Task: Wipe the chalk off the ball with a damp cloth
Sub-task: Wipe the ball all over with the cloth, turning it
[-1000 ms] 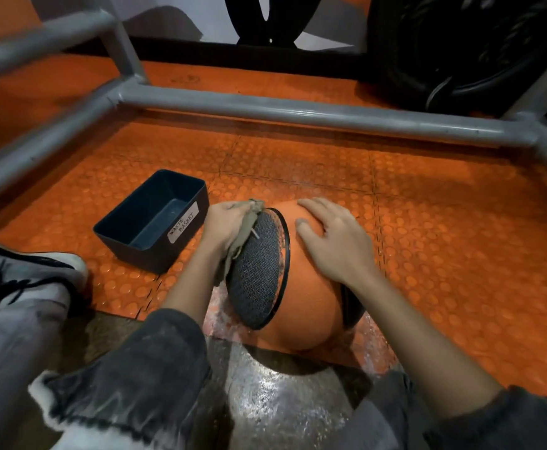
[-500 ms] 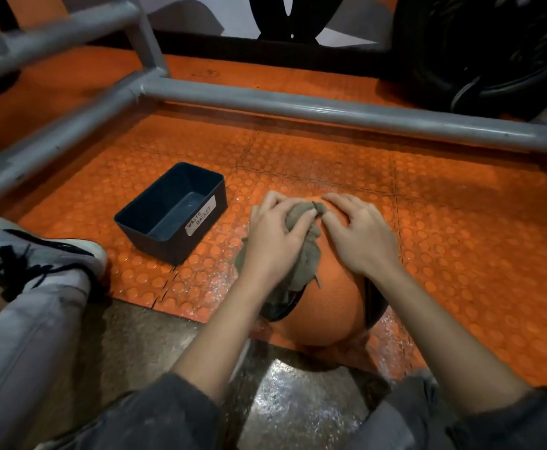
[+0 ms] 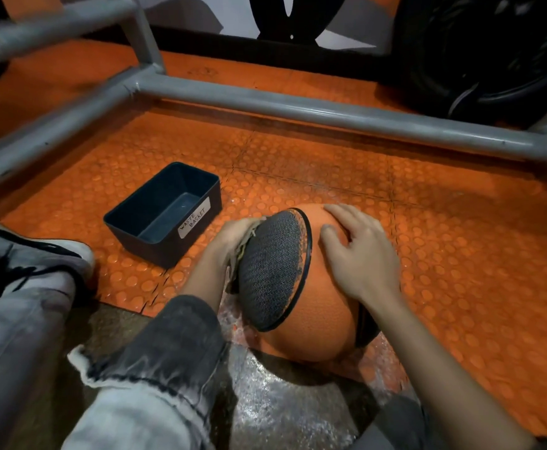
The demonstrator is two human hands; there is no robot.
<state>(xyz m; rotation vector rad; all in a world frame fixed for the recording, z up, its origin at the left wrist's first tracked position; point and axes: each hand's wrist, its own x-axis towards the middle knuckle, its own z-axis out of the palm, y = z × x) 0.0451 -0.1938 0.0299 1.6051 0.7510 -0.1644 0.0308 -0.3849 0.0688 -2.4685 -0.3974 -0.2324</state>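
Observation:
An orange ball (image 3: 314, 316) with a dark textured grip panel (image 3: 272, 271) sits on the orange studded floor in the centre of the head view. Pale chalk marks show along the panel's black rim. My left hand (image 3: 230, 238) holds a grey-green cloth (image 3: 244, 245) against the ball's left side; most of the cloth is hidden behind the panel. My right hand (image 3: 360, 254) lies flat on the ball's upper right with fingers spread.
A dark bin labelled "waste basket" (image 3: 155, 235) stands left of the ball. Grey metal frame bars (image 3: 330, 115) cross the floor behind. My shoe (image 3: 28, 251) and knee are at lower left. Bare wet concrete (image 3: 282, 401) lies below the ball; black tyres (image 3: 493, 50) far right.
My left hand slid the cloth from the top of the ball down to its left side, uncovering the dark panel. My right hand stayed on the ball.

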